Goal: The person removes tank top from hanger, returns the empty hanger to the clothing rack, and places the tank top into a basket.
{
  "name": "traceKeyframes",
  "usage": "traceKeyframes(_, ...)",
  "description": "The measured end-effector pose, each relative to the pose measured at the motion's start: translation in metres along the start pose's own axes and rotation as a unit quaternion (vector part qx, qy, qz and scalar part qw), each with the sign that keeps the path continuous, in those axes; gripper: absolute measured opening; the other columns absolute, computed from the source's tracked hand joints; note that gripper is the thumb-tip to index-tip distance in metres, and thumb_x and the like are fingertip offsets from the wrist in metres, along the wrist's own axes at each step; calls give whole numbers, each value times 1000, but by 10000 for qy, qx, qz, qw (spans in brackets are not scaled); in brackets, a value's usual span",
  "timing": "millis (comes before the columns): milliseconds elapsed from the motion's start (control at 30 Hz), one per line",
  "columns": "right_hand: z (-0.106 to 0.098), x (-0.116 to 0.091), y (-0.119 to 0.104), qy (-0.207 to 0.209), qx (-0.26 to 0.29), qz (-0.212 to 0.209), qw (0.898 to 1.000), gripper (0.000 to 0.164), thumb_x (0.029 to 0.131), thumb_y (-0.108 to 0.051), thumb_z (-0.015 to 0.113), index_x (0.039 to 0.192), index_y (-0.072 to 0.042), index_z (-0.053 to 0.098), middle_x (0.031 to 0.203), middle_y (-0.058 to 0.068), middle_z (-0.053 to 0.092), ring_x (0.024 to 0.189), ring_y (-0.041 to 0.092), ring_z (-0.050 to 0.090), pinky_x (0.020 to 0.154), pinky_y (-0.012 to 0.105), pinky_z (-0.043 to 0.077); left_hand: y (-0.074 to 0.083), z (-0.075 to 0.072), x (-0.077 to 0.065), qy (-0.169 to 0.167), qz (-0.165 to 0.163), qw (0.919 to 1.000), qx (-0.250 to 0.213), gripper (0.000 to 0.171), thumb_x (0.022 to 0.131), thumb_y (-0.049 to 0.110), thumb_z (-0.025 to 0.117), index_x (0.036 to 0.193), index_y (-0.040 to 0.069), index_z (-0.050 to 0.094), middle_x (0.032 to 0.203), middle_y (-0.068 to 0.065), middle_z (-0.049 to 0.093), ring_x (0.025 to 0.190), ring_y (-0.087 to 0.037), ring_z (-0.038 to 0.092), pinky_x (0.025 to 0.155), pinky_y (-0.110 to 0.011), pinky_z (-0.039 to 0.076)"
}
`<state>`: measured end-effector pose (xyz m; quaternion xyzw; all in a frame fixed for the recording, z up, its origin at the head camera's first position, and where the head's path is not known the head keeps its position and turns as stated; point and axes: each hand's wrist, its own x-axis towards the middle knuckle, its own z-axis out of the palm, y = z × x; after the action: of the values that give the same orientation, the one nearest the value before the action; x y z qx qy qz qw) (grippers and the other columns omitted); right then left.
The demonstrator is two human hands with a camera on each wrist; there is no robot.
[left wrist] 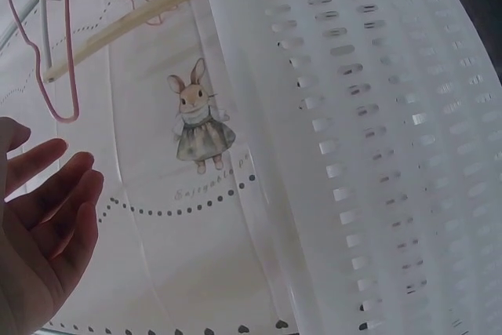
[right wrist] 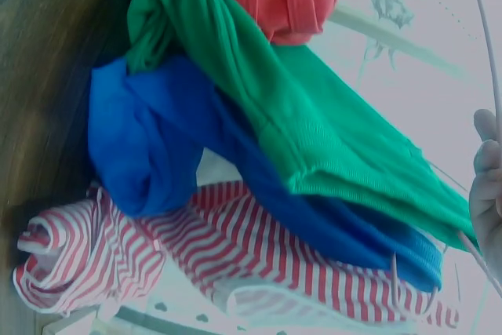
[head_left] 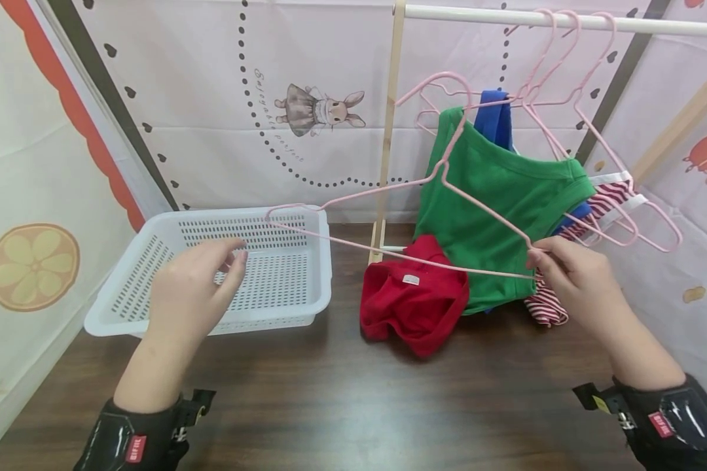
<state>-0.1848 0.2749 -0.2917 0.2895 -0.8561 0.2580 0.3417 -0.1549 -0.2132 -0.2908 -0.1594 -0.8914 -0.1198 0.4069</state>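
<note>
My right hand point(head_left: 577, 278) pinches one end of a pink clothes hanger point(head_left: 383, 190) with no garment on it. The hanger stretches leftward in the air, and its other end reaches over the basket's right rim. Above the white perforated basket point(head_left: 324, 275) is my left hand point(head_left: 197, 281), fingers loosely bent and holding nothing; the left wrist view shows this hand point(left wrist: 51, 225) apart from the hanger point(left wrist: 69, 52). Behind the hanger are a green sleeveless top point(head_left: 507, 190) and, lower down, a crumpled red garment point(head_left: 412, 307).
A white rail point(head_left: 565, 19) on a wooden stand point(head_left: 391, 98) carries several pink hangers point(head_left: 601, 59) at the right. Blue point(right wrist: 149, 139) and red-striped garments point(right wrist: 259, 233) hang behind the green top. Printed cloth walls point(head_left: 318, 52) enclose the dark wooden table point(head_left: 353, 405).
</note>
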Motion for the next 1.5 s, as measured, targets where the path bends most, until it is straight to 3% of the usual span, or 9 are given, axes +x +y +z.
traceKeyframes(167, -7, -2, 3, 279, 5, 365, 9989, 7, 93, 0, 62, 88, -3, 66, 66, 0, 56, 58, -3, 43, 57, 16, 36, 4, 5, 2, -88, 164, 9998, 99, 31, 95, 26, 59, 112, 2, 69, 95, -16, 71, 75, -32, 68, 52, -39, 51)
traceKeyframes(533, -17, -5, 11, 1078, -142, 1385, 9844, 9, 94, -5, 62, 91, 1, 68, 69, -27, 53, 54, -8, 42, 52, 10, 32, 16, 19, 10, -78, 675, 9977, -19, 31, 95, 27, 56, 107, 2, 69, 91, -14, 72, 72, -28, 68, 50, -37, 50)
traceKeyframes(767, -19, -7, 8, 1262, 147, 2156, 9682, 23, 100, -16, 56, 95, 4, 66, 67, -17, 56, 51, -4, 48, 48, 9, 37, 24, 25, 12, -88, 771, 9969, -87, 29, 95, 27, 54, 103, 5, 70, 91, -12, 72, 65, -27, 66, 42, -31, 41)
traceKeyframes(833, -18, -8, 9, 1408, 281, 2390, 9604, 24, 100, -17, 56, 96, 6, 65, 68, -19, 57, 51, -3, 50, 48, 9, 40, 26, 27, 13, -62, 809, 9967, -95, 29, 95, 29, 53, 102, 6, 70, 91, -12, 72, 63, -26, 65, 40, -31, 40)
traceKeyframes(1033, -20, -9, 11, 1764, 643, 2910, 9381, 18, 100, -18, 56, 91, -5, 64, 64, -13, 58, 47, -2, 53, 42, 12, 41, 31, 33, 13, -132, 848, 9961, -185, 27, 94, 28, 55, 101, 7, 70, 92, -10, 72, 66, -27, 66, 41, -33, 42)
traceKeyframes(1167, -22, -9, 9, 1823, 883, 3102, 9288, 15, 100, -18, 54, 93, -10, 65, 64, -8, 59, 46, 0, 55, 42, 13, 45, 34, 35, 14, -172, 869, 9957, -268, 25, 93, 25, 58, 103, 6, 70, 94, -11, 72, 73, -28, 68, 44, -34, 46)
traceKeyframes(1333, -21, -7, 3, 1722, 643, 3029, 9351, 12, 100, -19, 54, 95, -17, 65, 66, -11, 59, 48, -2, 56, 44, 13, 46, 39, 39, 17, -127, 930, 9952, -286, 24, 93, 25, 58, 102, 7, 71, 94, -11, 73, 83, -29, 70, 49, -37, 50)
traceKeyframes(1500, -15, 0, -4, 1569, 334, 2798, 9466, 20, 101, -22, 53, 102, -6, 66, 67, -17, 60, 51, -5, 57, 48, 11, 46, 44, 45, 21, -76, 965, 9949, -289, 24, 94, 27, 59, 102, 8, 71, 92, -9, 73, 81, -28, 69, 46, -34, 48)
